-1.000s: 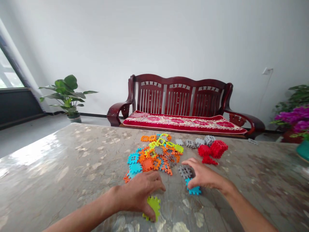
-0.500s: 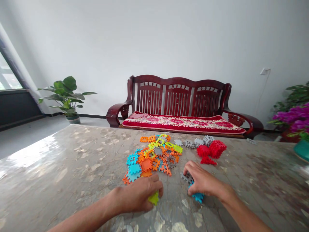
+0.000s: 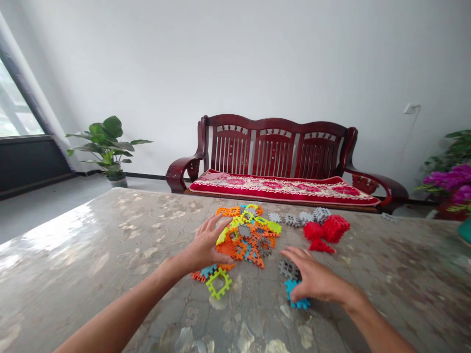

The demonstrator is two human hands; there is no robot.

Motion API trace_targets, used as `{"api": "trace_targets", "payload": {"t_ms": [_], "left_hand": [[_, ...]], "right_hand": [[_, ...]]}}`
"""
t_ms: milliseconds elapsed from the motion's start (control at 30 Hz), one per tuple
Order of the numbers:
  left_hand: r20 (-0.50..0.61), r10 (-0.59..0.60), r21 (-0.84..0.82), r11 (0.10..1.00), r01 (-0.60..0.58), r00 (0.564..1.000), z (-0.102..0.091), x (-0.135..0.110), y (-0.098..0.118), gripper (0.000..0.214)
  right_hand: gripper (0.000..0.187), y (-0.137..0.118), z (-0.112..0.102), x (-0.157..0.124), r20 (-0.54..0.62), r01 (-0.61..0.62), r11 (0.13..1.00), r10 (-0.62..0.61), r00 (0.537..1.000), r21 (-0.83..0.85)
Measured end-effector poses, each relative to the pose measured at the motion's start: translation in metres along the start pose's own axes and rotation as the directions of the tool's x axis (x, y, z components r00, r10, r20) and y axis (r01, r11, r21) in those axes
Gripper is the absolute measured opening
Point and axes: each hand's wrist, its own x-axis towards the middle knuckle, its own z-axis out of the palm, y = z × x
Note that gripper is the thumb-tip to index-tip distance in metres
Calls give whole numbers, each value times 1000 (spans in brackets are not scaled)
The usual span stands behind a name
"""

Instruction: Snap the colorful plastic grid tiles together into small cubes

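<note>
A heap of flat interlocking plastic tiles [image 3: 250, 235], orange, blue, lime and grey, lies mid-table. My left hand [image 3: 208, 243] reaches into its left side, fingers spread over the tiles, holding nothing that I can see. A lime green frame tile [image 3: 219, 283] lies flat on the table just below that hand. My right hand [image 3: 312, 280] rests fingers-down on a blue tile [image 3: 294, 294], with a grey tile [image 3: 289, 268] right beside its fingertips.
Red tiles and a red cube [image 3: 327, 229] sit right of the heap, with grey tiles [image 3: 301, 217] behind. The marbled table [image 3: 91, 264] stretches wide. Beyond it stand a wooden bench [image 3: 279, 162], a potted plant [image 3: 106, 144] and purple flowers [image 3: 449, 181].
My left hand let go of the lime tile, which now lies flat, and moved forward into the heap. My right hand stayed on the blue tile.
</note>
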Motion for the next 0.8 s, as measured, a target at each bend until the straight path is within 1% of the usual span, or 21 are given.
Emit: {"api": "trace_targets", "payload": {"t_ms": [33, 100, 167, 200, 267, 333, 433, 567, 633, 733, 800], "left_hand": [[58, -30, 57, 998, 27, 998, 3, -10, -1, 108], [145, -74, 140, 989, 54, 987, 10, -29, -2, 121], [194, -106, 189, 980, 69, 975, 18, -42, -1, 127], [194, -125, 203, 975, 85, 973, 21, -46, 0, 126], [174, -157, 212, 970, 118, 972, 26, -47, 1, 119], [139, -167, 204, 969, 136, 976, 27, -42, 0, 112], [83, -139, 176, 977, 122, 987, 27, -30, -8, 103], [5, -80, 111, 991, 79, 997, 30, -18, -25, 91], [-29, -64, 82, 994, 66, 998, 32, -13, -32, 84], [-84, -95, 37, 994, 98, 992, 28, -5, -38, 67], [-131, -159, 25, 986, 163, 979, 22, 2, -41, 56]], "right_hand": [[106, 0, -1, -3, 24, 11, 1000, -11, 1000, -15], [106, -3, -2, -6, 46, 31, 999, -30, 999, -29], [101, -9, -4, -7, 39, 39, 999, -37, 999, -37], [99, -12, -5, -7, 35, 29, 999, -28, 999, -44], [101, -17, -6, -5, 32, -2, 998, 4, 999, -63], [104, -20, -8, -2, 29, -24, 997, 26, 999, -75], [98, -21, -10, -2, 21, -37, 997, 38, 999, -64], [70, -21, -11, -2, 3, -49, 999, 49, 999, -16], [55, -19, -8, 0, -17, -57, 998, 58, 998, 39], [38, -10, -3, 6, -6, -92, 972, 96, 995, 215], [29, -2, 0, 11, -43, -109, 932, 132, 990, 346]]}}
